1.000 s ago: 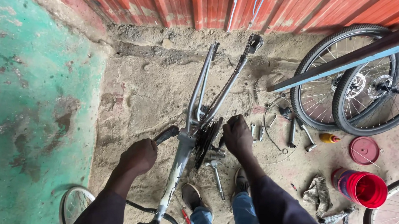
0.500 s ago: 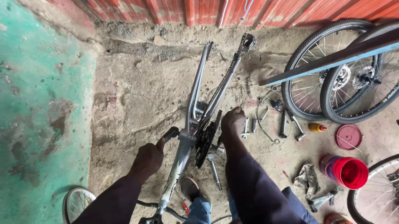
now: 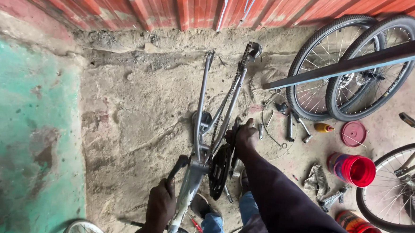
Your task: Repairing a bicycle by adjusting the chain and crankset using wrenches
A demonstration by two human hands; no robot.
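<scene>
- The bare grey metal bicycle frame (image 3: 199, 130) lies on the rough sandy concrete floor (image 3: 131, 117), rear stays pointing away from me toward the red corrugated metal wall (image 3: 185, 4), so the crank side faces up where I can reach it.
- My left hand (image 3: 160, 205) wraps around the black crank arm (image 3: 177, 167) on the near side, fingers curled shut on it; this seems to steady the frame against turning.
- My right hand (image 3: 245, 135) reaches forward past the black toothed chainring (image 3: 220, 170), fingers closed on the dark opposite crank arm by the chain (image 3: 227, 103).
- Both arms extend downward, the right one in a dark sleeve (image 3: 283, 201), wrist bent down.
- Spanners (image 3: 297, 128) lie scattered just right of that hand, and a red plastic bucket (image 3: 354, 169) stands further right.
</scene>
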